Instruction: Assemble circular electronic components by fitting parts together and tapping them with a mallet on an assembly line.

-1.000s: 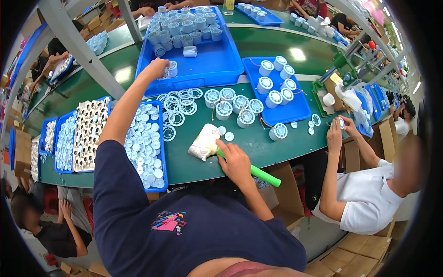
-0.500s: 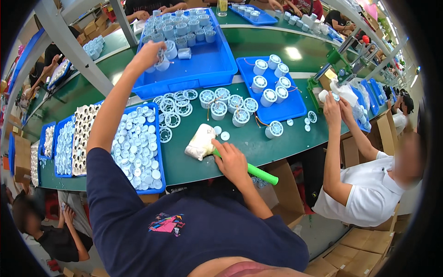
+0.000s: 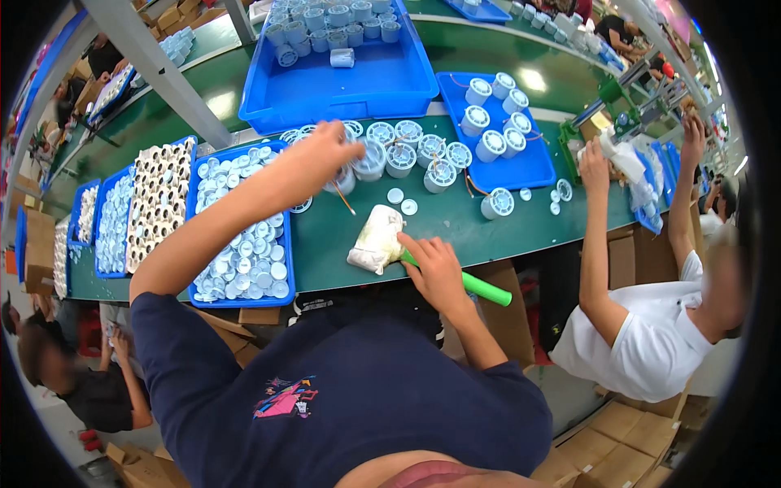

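My left hand point(image 3: 329, 153), slightly blurred, is closed on a pale blue cylindrical housing point(image 3: 370, 161) low over the bench. Another housing shows blurred just below the hand, a thin orange wire trailing near it; whether I hold that one too is unclear. My right hand point(image 3: 437, 272) grips the green handle of a mallet point(image 3: 377, 238) near its head, which is wrapped in white cloth and lies on the bench. Several wired housings point(image 3: 440, 174) stand right of my left hand. Two small round caps point(image 3: 409, 206) lie just beyond the mallet head.
A large blue bin point(image 3: 342, 102) of housings stands at the back. Blue trays hold caps point(image 3: 244, 272) on the left and housings point(image 3: 514, 172) on the right. A cardboard egg-crate-like tray point(image 3: 160, 199) lies further left. A co-worker in white point(image 3: 634, 325) sits to my right.
My left hand has come out of the bin, toward me and right, to the housings on the bench. The right hand keeps its grip on the mallet. The view has shifted slightly.
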Action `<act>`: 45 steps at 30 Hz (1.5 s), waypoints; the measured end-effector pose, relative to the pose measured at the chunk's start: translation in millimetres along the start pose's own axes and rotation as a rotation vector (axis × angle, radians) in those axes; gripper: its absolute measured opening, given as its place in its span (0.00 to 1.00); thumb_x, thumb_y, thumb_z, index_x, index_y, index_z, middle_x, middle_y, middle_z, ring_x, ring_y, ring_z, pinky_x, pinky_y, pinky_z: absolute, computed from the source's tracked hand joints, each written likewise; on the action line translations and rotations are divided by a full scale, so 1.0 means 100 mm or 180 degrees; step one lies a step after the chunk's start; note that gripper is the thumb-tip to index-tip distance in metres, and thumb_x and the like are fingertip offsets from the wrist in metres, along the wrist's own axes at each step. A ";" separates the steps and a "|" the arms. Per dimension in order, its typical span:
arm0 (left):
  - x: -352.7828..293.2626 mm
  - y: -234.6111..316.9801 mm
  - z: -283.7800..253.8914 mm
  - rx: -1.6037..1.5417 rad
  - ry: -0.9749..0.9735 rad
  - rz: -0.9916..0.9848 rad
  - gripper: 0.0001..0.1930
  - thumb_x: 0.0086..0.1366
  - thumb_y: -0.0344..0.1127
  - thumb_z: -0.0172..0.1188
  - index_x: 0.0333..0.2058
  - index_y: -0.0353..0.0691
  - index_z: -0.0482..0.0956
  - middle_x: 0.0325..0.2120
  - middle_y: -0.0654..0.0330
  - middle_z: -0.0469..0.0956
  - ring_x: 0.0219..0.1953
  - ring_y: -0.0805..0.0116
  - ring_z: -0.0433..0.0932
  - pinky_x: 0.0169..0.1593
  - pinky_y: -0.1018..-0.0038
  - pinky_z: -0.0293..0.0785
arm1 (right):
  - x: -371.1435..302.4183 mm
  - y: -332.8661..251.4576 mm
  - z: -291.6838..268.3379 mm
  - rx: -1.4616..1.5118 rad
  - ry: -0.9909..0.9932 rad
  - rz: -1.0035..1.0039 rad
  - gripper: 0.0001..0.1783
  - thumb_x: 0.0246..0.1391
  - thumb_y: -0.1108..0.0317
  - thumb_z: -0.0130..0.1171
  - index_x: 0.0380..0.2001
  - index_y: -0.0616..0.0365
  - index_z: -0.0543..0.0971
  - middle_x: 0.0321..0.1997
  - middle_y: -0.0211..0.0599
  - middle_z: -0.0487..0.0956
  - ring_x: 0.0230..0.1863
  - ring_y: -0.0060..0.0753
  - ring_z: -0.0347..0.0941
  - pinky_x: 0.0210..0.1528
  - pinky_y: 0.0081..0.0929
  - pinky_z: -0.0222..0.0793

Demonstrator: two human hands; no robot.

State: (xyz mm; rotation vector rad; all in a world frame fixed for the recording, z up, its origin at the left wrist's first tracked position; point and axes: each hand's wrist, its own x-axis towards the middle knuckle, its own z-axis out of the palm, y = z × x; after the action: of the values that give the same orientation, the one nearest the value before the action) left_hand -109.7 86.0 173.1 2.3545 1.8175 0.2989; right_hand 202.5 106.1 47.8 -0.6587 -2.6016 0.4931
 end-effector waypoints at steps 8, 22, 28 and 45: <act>0.33 -0.04 0.72 -0.0135 0.0019 0.0127 0.18 0.63 0.24 0.58 0.52 0.38 0.77 0.48 0.40 0.71 0.54 0.39 0.74 0.48 0.51 0.82 | -0.19 0.03 0.01 -0.0069 0.0272 0.0050 0.31 0.52 0.78 0.64 0.62 0.52 0.78 0.49 0.35 0.80 0.50 0.43 0.74 0.51 0.41 0.67; 0.47 -0.09 1.06 0.0422 0.0672 0.0276 0.27 0.59 0.28 0.66 0.58 0.46 0.75 0.48 0.49 0.77 0.51 0.48 0.81 0.44 0.58 0.85 | 0.27 -0.11 0.31 0.0090 0.0483 -0.0083 0.32 0.49 0.80 0.62 0.60 0.51 0.79 0.58 0.48 0.75 0.60 0.55 0.70 0.59 0.47 0.67; -0.16 -0.05 0.66 -0.0316 0.2047 -0.0460 0.15 0.64 0.27 0.61 0.50 0.42 0.83 0.43 0.53 0.82 0.46 0.49 0.82 0.50 0.58 0.79 | 0.66 0.18 0.13 0.0424 0.0657 0.0621 0.20 0.57 0.71 0.68 0.54 0.56 0.81 0.52 0.49 0.75 0.49 0.54 0.77 0.49 0.43 0.74; -0.59 0.88 1.26 -0.1648 0.2820 -0.1965 0.21 0.66 0.28 0.66 0.58 0.40 0.78 0.53 0.51 0.78 0.55 0.52 0.78 0.57 0.62 0.75 | 0.81 0.35 0.23 0.0367 0.0079 0.0945 0.18 0.58 0.69 0.68 0.52 0.51 0.83 0.51 0.41 0.75 0.36 0.41 0.78 0.42 0.40 0.76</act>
State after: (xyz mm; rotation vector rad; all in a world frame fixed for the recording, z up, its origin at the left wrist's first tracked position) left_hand -10.4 7.0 68.5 1.2716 2.2697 1.6506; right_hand 139.4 171.2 37.5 -1.0103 -2.4404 0.7139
